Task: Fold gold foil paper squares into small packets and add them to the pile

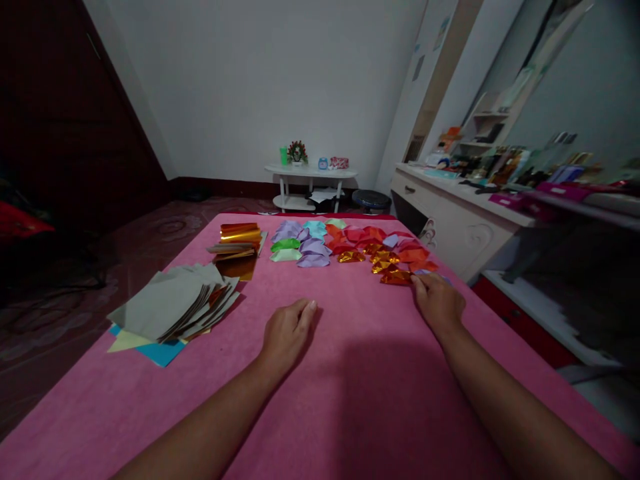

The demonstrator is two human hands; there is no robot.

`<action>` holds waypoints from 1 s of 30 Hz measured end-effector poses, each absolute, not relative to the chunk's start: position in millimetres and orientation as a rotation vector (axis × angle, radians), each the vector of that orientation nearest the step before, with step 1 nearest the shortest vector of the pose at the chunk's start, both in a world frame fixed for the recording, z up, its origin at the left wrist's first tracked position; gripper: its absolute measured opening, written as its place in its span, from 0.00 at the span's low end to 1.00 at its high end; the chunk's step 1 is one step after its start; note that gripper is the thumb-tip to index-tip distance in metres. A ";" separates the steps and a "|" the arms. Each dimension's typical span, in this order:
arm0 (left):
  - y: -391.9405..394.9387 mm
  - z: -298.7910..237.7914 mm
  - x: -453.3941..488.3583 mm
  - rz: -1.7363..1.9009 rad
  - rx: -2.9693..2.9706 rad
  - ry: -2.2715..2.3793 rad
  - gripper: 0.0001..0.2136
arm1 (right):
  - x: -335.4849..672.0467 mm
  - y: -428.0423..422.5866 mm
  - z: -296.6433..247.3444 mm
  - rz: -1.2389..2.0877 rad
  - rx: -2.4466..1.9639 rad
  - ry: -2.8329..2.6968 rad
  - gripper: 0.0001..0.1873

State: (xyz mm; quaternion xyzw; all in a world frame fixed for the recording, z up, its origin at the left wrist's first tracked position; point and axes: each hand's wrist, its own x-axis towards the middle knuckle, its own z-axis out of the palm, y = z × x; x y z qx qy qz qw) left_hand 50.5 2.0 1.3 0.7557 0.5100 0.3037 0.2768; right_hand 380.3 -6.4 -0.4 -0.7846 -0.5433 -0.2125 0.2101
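Note:
My right hand (438, 303) is at the right of the pink-covered table, thumb and fingers pinched on the end of a folded gold foil paper piece (396, 276). That piece lies at the near end of several other gold foil pieces (384, 257). Resting on the cloth near the middle, my left hand (289, 332) is loosely closed with its thumb on top, and nothing shows in it. Red folded papers (354, 235) lie beyond the gold ones. Purple folded papers (314, 253) and green folded papers (285, 245) sit left of these.
At the left lies a fanned stack of grey-backed paper sheets (165, 300) over blue sheets (163, 352). Behind it is a pile of gold foil sheets (240, 233). A dresser (460, 213) crowded with bottles stands at the right; a small white table (310, 172) stands by the wall.

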 end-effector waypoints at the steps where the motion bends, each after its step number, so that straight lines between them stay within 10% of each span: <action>1: 2.0 1.6 50.6 0.816 2.032 1.373 0.24 | 381.6 -3.0 -1.5 -0.589 -2.187 -1.523 0.18; 11: 2.5 -0.7 49.9 0.853 2.003 1.346 0.21 | 358.8 -0.8 5.8 -0.619 -2.135 -1.425 0.18; 23: -0.2 9.3 8.5 0.794 1.859 0.999 0.13 | 200.8 -21.7 -13.1 0.209 -1.349 -2.215 0.12; 30: 5.2 56.7 -121.4 0.922 2.217 1.579 0.09 | 211.1 -19.3 -14.7 0.300 -1.347 -2.177 0.12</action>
